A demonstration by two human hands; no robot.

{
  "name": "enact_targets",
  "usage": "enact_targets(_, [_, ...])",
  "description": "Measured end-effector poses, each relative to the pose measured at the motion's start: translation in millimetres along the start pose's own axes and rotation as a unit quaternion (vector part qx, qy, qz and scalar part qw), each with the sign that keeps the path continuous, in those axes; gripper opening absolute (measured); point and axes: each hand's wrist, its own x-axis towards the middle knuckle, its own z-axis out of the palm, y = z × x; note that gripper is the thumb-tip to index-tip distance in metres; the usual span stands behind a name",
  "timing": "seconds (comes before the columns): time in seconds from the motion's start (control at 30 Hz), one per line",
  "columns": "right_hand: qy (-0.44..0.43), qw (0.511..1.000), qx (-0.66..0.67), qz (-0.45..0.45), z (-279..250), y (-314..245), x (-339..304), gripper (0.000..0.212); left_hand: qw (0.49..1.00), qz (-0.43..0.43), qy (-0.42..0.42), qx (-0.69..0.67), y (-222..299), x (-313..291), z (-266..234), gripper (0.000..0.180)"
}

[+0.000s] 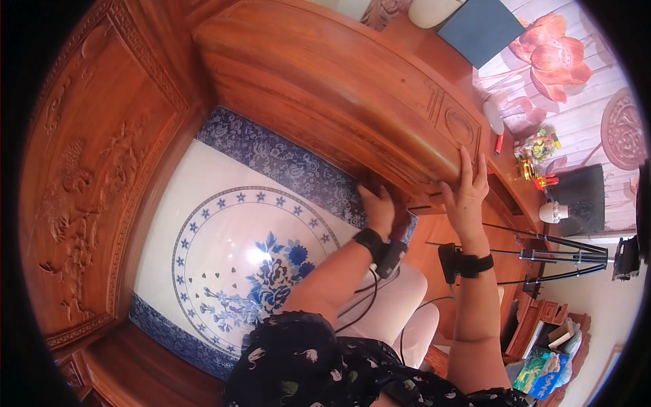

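A carved wooden seat with a broad wooden armrest (319, 88) fills much of the view. My left hand (380, 211) is low on the armrest's inner side, by the seat cushion's edge. Its thumb and a finger show apart, with the fingertips lost in shadow. My right hand (466, 200) lies against the armrest's front end, fingers stretched out and thumb apart, touching the wood. The cushion (224, 163) is white with a blue flower print inside a ring and dark blue patterned borders.
The carved backrest (88, 176) rises at left. Beyond the armrest, a wooden side surface (413, 47) bears a dark flat box (480, 30), a white mug (553, 213) and small ornaments. A black tripod (563, 251) stands at right, near a cabinet (536, 319). Cables hang from my wrist straps.
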Motion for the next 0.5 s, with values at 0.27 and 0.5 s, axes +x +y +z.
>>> enact_targets(0.27, [0.013,1.000,0.027,0.000,-1,-5,2,0.075,0.972,-0.089,-0.048,-0.211,10,69,-54,0.050])
enact_targets(0.5, [0.012,0.999,0.018,0.050,-7,-1,1,0.077,0.979,0.115,0.153,-0.066,103,230,-153,0.039])
